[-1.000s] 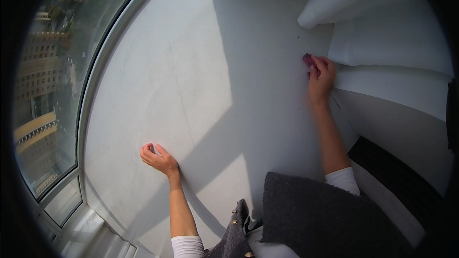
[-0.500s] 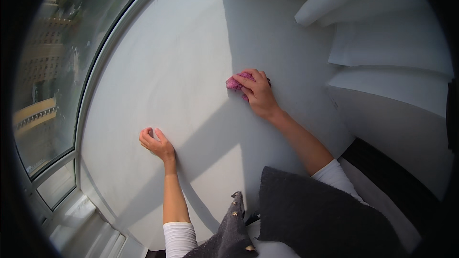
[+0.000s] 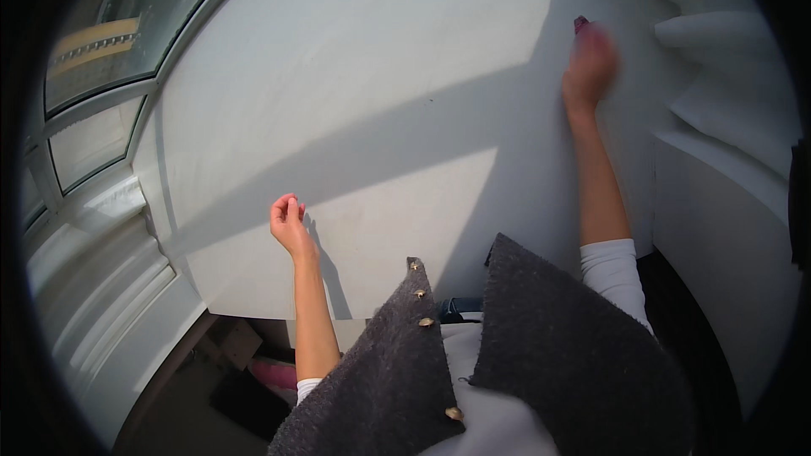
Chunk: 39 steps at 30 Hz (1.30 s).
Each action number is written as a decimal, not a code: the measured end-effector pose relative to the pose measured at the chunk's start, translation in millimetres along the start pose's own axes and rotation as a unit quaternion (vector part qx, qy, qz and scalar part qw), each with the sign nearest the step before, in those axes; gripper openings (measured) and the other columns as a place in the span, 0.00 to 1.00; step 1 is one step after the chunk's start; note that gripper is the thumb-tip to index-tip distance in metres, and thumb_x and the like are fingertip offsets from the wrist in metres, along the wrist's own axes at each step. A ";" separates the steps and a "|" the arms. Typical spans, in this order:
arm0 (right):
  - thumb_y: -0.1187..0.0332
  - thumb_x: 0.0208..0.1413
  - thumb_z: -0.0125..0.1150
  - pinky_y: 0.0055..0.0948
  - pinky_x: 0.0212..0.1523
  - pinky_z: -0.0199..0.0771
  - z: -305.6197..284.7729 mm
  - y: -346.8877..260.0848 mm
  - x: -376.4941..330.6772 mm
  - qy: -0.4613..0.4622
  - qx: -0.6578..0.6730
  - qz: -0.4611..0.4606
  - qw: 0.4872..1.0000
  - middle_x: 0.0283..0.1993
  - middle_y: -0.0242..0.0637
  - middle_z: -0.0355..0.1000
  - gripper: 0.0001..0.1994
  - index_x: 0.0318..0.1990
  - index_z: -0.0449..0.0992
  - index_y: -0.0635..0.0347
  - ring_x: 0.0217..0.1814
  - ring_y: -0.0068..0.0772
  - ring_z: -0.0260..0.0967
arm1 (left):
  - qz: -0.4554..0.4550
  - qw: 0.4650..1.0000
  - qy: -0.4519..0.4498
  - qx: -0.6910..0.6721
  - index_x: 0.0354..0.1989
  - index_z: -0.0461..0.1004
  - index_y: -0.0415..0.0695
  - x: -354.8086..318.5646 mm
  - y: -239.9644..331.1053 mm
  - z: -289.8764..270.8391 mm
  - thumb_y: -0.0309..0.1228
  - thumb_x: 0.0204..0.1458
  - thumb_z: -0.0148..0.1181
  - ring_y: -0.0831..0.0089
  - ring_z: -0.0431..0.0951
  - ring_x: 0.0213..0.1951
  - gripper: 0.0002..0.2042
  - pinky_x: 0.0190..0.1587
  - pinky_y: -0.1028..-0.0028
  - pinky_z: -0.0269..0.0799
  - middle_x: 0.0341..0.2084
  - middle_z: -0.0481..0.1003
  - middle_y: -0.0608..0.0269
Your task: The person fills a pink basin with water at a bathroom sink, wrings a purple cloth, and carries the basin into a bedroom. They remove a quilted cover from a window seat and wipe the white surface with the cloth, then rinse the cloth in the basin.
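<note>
My right hand point(image 3: 593, 63) is far out at the upper right, blurred by motion. It is closed over a crumpled pink cloth point(image 3: 580, 24), and only a small end of the cloth shows past the fingers. Below it lies the shaded part of a broad white tabletop point(image 3: 363, 76). My left hand point(image 3: 290, 221) hovers above the sunlit near-left part of the top. Its fingers curl in toward the thumb, with nothing visible between them, and its shadow falls just to the right.
A framed window point(image 3: 127, 42) curves along the left, with pale ledges point(image 3: 110, 228) below it. White curtain folds point(image 3: 718, 34) hang down the right side. A small dark speck point(image 3: 429, 101) lies mid-table. Something pink point(image 3: 274, 373) sits below the table's near edge.
My right hand has swept the pink cloth outward to the right, toward the curtain. My left hand's fingers have drawn closer to its thumb. The view has shifted and turned, showing the table's near edge.
</note>
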State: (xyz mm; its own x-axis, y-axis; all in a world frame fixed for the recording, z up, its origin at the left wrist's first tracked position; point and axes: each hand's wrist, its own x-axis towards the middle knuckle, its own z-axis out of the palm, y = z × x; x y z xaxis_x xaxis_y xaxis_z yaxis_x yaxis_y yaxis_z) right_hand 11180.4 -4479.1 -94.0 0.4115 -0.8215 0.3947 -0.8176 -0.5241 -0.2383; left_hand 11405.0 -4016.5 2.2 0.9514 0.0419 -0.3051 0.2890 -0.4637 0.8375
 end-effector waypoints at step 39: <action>0.88 0.44 0.48 0.36 0.60 0.61 -234.3 -494.6 -578.9 -0.525 0.646 -0.278 0.480 0.54 0.46 0.68 0.23 0.49 0.73 0.62 0.59 0.47 0.62 | -0.199 0.911 0.313 -0.179 0.38 0.72 0.42 -238.3 -332.4 -482.6 0.27 0.53 0.56 0.76 0.72 0.40 0.06 0.48 0.72 0.69 0.36 0.72 0.65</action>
State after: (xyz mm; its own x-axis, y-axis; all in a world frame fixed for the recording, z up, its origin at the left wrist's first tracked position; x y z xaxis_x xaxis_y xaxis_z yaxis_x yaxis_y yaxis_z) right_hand 11252.3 -3691.6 3.4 0.9519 0.2204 0.2129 0.1884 0.1269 -0.9738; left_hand 11133.5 -3445.2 15.3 0.6052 0.6929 -0.3921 0.5338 0.0122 0.8455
